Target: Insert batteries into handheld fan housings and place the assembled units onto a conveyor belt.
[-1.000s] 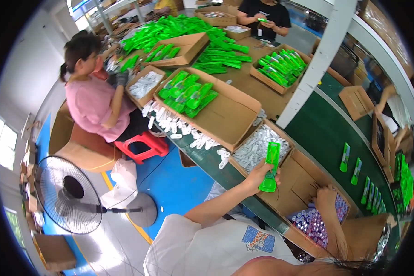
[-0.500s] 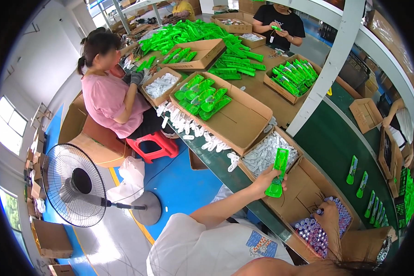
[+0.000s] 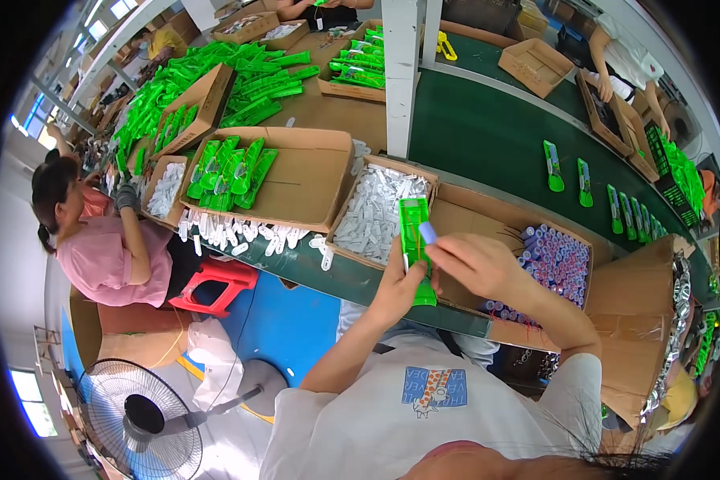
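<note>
My left hand (image 3: 398, 284) grips a long, bright green plastic housing (image 3: 411, 214) that stands nearly upright, with its flared end down by the wrist. Pinched between the fingers of my right hand (image 3: 488, 268) is a small purple battery cell (image 3: 428, 233). It lies against or just over the housing's open side; whether it is seated inside I cannot tell. Many more purple battery cells (image 3: 556, 260) with thin wires fill part of the carton at the right. White plastic pieces (image 3: 376, 210) fill another box just beyond my left hand.
A shallow carton (image 3: 304, 200) with several green housings stands at the left. Finished-looking green units (image 3: 554, 166) lie in a row on the green conveyor. A white post (image 3: 400, 80) rises ahead. A co-worker in pink (image 3: 108, 256) sits left, near a fan (image 3: 142, 420).
My right hand has come out of the battery carton with a purple battery cell and moved left to the green housing. The view has turned to the right.
</note>
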